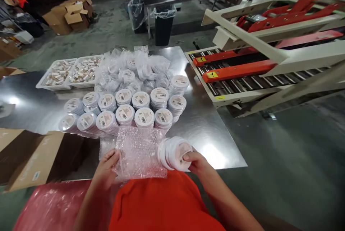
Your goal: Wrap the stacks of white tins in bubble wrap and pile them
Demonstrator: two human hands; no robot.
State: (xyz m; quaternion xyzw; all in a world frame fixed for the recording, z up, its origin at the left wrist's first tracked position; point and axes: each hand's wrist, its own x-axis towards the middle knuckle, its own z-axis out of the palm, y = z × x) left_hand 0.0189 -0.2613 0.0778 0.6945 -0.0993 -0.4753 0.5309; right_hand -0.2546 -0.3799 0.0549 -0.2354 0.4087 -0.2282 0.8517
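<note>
My left hand pinches the left edge of a clear bubble wrap sheet, which hangs over the near table edge in front of my body. In my right hand is a short stack of round white lidded discs, tilted on its side, with the thumb on the labelled face. The stack's left end meets the right edge of the wrap. Behind the wrap stand rows of similar disc stacks, label side up. Farther back lies a heap of bubble-wrapped bundles.
Two white baskets of small items stand at the table's back left. Open cardboard boxes sit at the left, above red plastic. A roller conveyor with a red and cream frame is on the right. Bins stand beyond the table.
</note>
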